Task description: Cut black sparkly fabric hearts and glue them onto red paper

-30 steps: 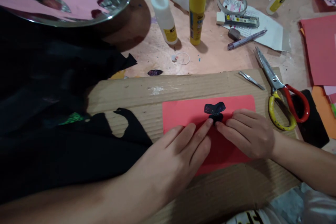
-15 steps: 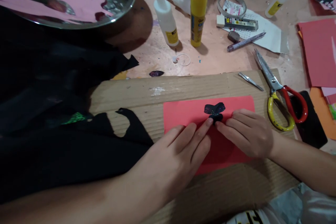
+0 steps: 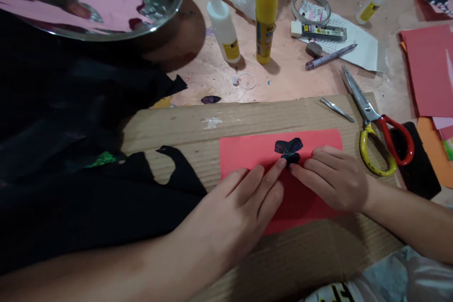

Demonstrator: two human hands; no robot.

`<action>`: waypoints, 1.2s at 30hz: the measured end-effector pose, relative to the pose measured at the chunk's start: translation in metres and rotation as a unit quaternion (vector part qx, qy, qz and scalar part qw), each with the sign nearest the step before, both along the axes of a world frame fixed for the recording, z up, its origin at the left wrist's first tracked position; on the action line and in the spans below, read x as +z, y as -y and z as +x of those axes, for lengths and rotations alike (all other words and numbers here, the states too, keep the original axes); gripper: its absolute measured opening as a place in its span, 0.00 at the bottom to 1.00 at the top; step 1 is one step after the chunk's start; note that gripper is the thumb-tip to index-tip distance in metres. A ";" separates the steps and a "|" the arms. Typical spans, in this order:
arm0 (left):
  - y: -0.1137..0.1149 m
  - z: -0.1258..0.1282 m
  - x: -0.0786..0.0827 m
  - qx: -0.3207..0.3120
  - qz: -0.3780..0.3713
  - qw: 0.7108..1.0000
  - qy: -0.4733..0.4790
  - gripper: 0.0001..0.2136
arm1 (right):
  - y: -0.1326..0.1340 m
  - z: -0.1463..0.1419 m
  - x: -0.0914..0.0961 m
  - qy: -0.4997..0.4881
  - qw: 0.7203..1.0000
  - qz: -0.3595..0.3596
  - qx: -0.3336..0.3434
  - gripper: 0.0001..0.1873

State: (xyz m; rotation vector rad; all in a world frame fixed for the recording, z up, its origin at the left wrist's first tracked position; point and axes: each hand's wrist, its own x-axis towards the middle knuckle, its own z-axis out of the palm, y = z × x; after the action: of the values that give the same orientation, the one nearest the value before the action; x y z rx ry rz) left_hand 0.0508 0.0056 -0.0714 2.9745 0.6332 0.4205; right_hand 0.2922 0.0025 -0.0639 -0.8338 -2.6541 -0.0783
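Note:
A small glittery black petal-shaped cutout (image 3: pixel 289 146) lies on a sheet of red paper (image 3: pixel 244 151). My left hand (image 3: pixel 244 203) comes from the lower left, one finger stretched to the cutout's lower edge and the others bent beside it. From the right, my right hand (image 3: pixel 331 177) reaches the same lower edge, its index finger forward and its other fingers curled in. Both hands' fingertips press on the cutout's lower part, and both thumbs are hidden. Scissors (image 3: pixel 370 113) with red and yellow handles and metal tweezers (image 3: pixel 337 109) lie to the right.
Cardboard (image 3: pixel 170 125) lies under the red paper. Black fabric-like sheet material (image 3: pixel 88 212) covers the left side, below a metal bowl (image 3: pixel 173 9). Behind stand a glue bottle (image 3: pixel 222 28) and a yellow glue stick (image 3: pixel 266 19). Coloured paper (image 3: pixel 430 71) is stacked at the right.
Both hands keep almost the same pose at the black cutout. The whole view has shifted very slightly; nothing has been picked up or let go.

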 end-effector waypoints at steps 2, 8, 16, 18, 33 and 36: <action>0.000 0.000 0.000 -0.002 -0.002 1.000 -0.008 0.12 | 0.001 0.002 -0.001 -0.006 1.000 0.002 0.004 0.10; 0.000 0.000 -0.003 0.006 0.000 1.000 0.002 0.12 | 0.003 0.011 -0.003 -0.002 1.000 0.015 -0.024 0.09; 0.000 -0.001 -0.003 0.002 -0.005 1.000 0.019 0.13 | 0.003 0.009 -0.004 0.021 0.998 0.019 -0.056 0.09; 0.000 -0.001 -0.003 0.002 -0.008 1.000 0.018 0.13 | 0.003 0.008 -0.003 0.021 0.998 0.022 -0.059 0.09; -0.002 -0.001 0.000 -0.010 -0.031 0.999 0.023 0.13 | 0.004 0.005 -0.002 0.020 0.998 0.017 -0.056 0.08; -0.002 0.000 0.000 -0.011 -0.027 0.999 0.022 0.13 | 0.005 0.005 -0.002 0.018 0.998 0.019 -0.053 0.08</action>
State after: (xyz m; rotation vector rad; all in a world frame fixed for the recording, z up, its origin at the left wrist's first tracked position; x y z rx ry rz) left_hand 0.0504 0.0080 -0.0713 2.9086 0.5982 0.4589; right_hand 0.2976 -0.0023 -0.0662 -0.9703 -2.6316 -0.1721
